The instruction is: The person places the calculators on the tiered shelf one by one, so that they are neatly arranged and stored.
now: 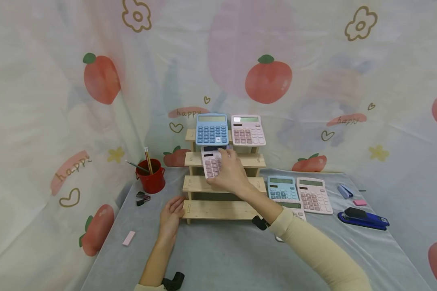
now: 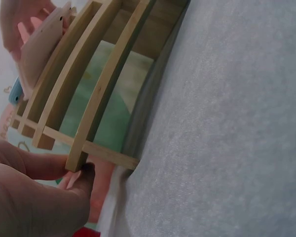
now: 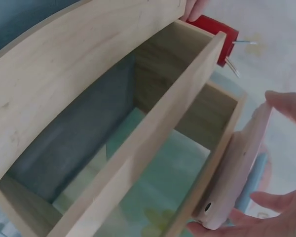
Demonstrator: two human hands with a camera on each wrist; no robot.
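Observation:
A stepped wooden rack (image 1: 222, 210) stands mid-table. On its top step a blue calculator (image 1: 212, 129) and a pink calculator (image 1: 247, 130) lean side by side. My right hand (image 1: 223, 165) grips another pink calculator (image 1: 211, 163) and holds it upright at the second step; its plain back (image 3: 237, 173) shows between my fingers (image 3: 288, 106) in the right wrist view. My left hand (image 1: 171, 216) lies with straight fingers against the left end of the bottom step. In the left wrist view its thumb (image 2: 81, 180) touches the rack (image 2: 103, 89) at the end of that plank.
Right of the rack lie a blue calculator (image 1: 282, 188), a pink one (image 1: 314, 195) and a third partly under my forearm (image 1: 293, 207). A blue stapler (image 1: 362, 218) is further right. A red cup of pencils (image 1: 151, 176), a binder clip (image 1: 142, 198) and a pink eraser (image 1: 129, 238) are on the left.

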